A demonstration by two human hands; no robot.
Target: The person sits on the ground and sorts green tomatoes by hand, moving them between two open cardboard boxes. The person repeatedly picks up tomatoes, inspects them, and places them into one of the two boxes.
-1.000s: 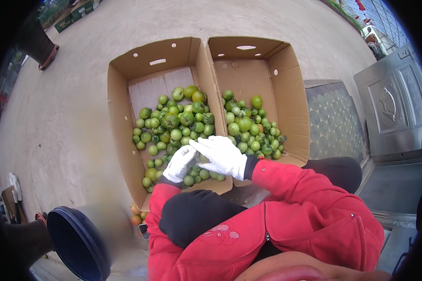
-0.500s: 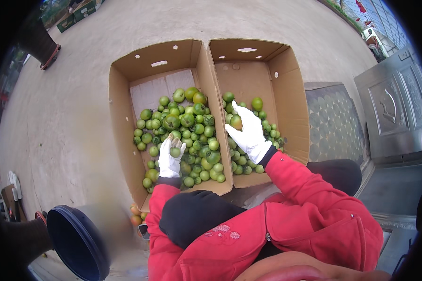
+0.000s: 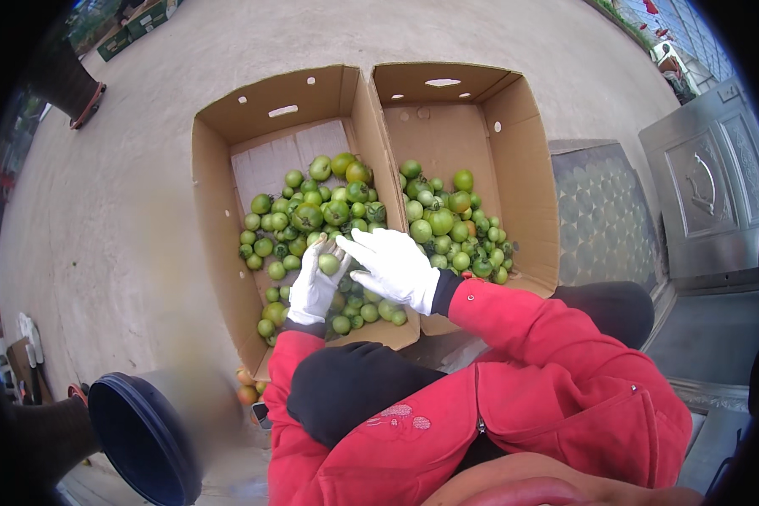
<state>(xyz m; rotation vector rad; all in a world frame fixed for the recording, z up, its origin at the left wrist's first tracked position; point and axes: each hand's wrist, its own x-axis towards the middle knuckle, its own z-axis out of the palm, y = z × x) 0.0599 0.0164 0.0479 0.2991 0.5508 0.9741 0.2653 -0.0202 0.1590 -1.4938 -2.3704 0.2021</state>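
Both my hands wear white gloves. My left hand (image 3: 312,291) is closed around a small green tomato (image 3: 329,264) above the left cardboard box (image 3: 215,160). My right hand (image 3: 396,268) reaches over the same box, fingers stretched out toward the held tomato and thumb apart, with nothing visible in it. Beneath the hands lies a heap of green tomatoes (image 3: 309,217) of mixed sizes, partly hidden by the gloves. In the right cardboard box (image 3: 523,185) there are more green tomatoes (image 3: 440,222), a few tinged orange.
A dark blue bucket (image 3: 143,438) stands at the lower left, near some reddish tomatoes (image 3: 247,394) beside the left box. To the right are a patterned mat (image 3: 603,219) and a grey metal door (image 3: 704,185). A large dark pot (image 3: 67,84) stands at the far left.
My right hand has moved left from the right box, leaving the orange-tinged tomato it was at, and now reaches beside my left hand. The left hand keeps its green tomato.
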